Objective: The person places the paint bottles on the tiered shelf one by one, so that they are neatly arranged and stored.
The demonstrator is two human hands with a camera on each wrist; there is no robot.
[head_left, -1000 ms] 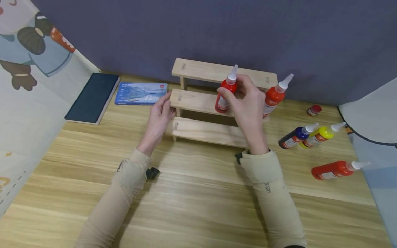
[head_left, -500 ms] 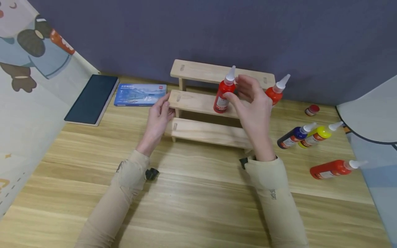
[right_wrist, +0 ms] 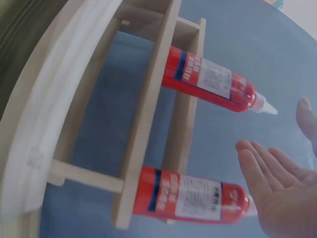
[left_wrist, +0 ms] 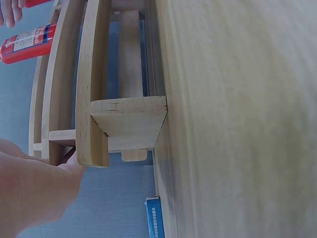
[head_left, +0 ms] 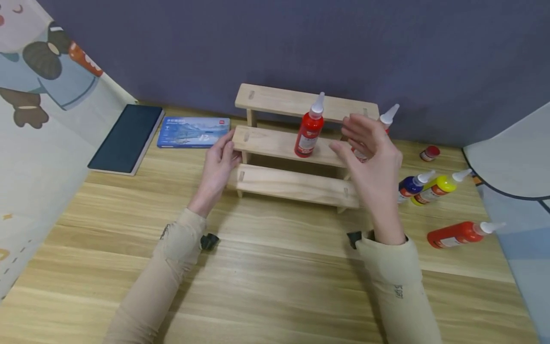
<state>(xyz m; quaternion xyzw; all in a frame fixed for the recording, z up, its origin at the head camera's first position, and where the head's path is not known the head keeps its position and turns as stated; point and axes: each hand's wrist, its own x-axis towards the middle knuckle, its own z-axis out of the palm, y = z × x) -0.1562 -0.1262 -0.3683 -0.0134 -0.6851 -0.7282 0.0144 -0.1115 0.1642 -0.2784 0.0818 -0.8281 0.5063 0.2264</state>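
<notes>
A three-tier wooden stand (head_left: pixel 296 184) sits near the back wall. My left hand (head_left: pixel 218 165) grips the left end of its middle tier, fingers at the board's end in the left wrist view. On that tier a red paint bottle (head_left: pixel 308 135) stands upright, its white nozzle pointing up. A second red bottle (right_wrist: pixel 193 196) stands toward the tier's right end, partly hidden behind my right hand (head_left: pixel 374 157) in the head view. The right hand holds nothing; its thumb and fingers are spread apart, close to that second bottle.
Right of the stand are a dark blue bottle (head_left: pixel 410 187), a yellow bottle (head_left: pixel 436 190), another red bottle (head_left: pixel 455 235) and a small red-lidded jar (head_left: pixel 429 153). To the left lie a blue flat box (head_left: pixel 193 132) and a dark notebook (head_left: pixel 126 138).
My right hand has let go of the red bottle, leaving it standing on the middle tier, and has moved right with its fingers apart. The left hand stays at the stand.
</notes>
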